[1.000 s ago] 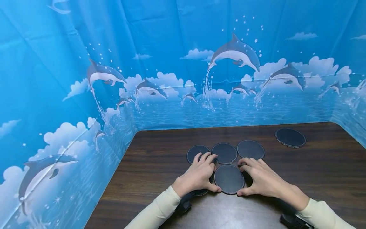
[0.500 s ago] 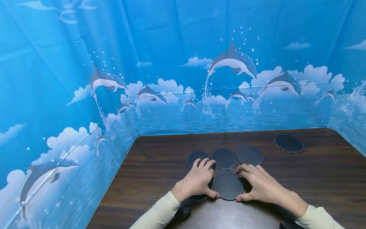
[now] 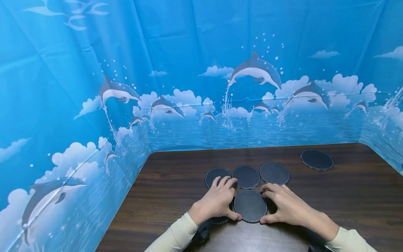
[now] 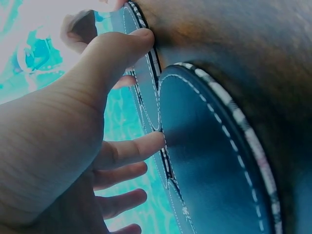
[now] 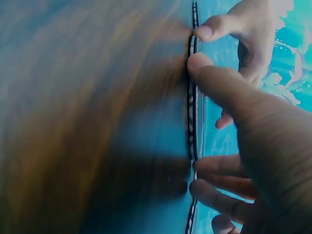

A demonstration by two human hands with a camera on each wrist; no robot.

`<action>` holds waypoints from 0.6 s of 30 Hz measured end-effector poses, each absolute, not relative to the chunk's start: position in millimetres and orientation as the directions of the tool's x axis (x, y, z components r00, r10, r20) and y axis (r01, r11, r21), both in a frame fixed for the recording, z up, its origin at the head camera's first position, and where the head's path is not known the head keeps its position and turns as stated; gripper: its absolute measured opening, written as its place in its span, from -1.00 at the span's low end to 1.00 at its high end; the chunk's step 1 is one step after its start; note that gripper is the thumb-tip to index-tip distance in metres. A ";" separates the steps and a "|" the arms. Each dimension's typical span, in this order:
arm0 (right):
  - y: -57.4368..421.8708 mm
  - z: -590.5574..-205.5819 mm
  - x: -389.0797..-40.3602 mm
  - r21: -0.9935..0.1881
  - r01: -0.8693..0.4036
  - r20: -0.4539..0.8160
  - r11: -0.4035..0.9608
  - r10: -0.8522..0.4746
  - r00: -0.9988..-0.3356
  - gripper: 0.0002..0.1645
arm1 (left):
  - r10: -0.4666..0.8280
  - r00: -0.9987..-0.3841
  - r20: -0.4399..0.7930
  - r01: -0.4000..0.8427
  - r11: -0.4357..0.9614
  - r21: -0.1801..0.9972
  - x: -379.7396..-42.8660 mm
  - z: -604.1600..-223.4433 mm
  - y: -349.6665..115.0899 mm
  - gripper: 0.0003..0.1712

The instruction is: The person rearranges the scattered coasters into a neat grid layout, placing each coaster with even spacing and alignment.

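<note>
Between my two hands lies a round black coaster point(image 3: 250, 206) with a stitched rim, flat on the table. My left hand point(image 3: 215, 200) is at its left side, thumb tip at the near edge and fingers spread above a second coaster point(image 3: 219, 220), which the hand partly covers. On the other side, my right hand point(image 3: 286, 203) touches the rim with its thumb low and its loosely bent fingers higher up. In the right wrist view the coaster's patterned edge point(image 5: 192, 117) meets the thumb. Behind, a left coaster point(image 3: 211, 176), a middle coaster point(image 3: 246, 176) and a right coaster point(image 3: 274, 173) form a row.
A separate coaster point(image 3: 317, 160) lies toward the back right of the dark wood table point(image 3: 170, 178). A blue dolphin-print curtain point(image 3: 182, 133) stands along the table's back and sides.
The head view has tilted up a little, so the table sits lower in it. Both hands and the coasters hold nearly the same places relative to each other.
</note>
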State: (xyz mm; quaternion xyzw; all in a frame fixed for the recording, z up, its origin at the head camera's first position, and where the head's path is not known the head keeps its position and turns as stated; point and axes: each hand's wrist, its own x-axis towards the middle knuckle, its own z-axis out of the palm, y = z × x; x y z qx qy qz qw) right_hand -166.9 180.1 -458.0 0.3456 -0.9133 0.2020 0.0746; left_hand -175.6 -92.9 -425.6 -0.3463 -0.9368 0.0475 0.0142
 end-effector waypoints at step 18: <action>225.2 -443.0 -169.2 -0.347 -0.620 0.286 0.704 -0.550 -0.785 -0.12 | 0.596 -0.799 0.082 0.598 0.802 -0.006 -181.0 -419.3 -84.2 -0.33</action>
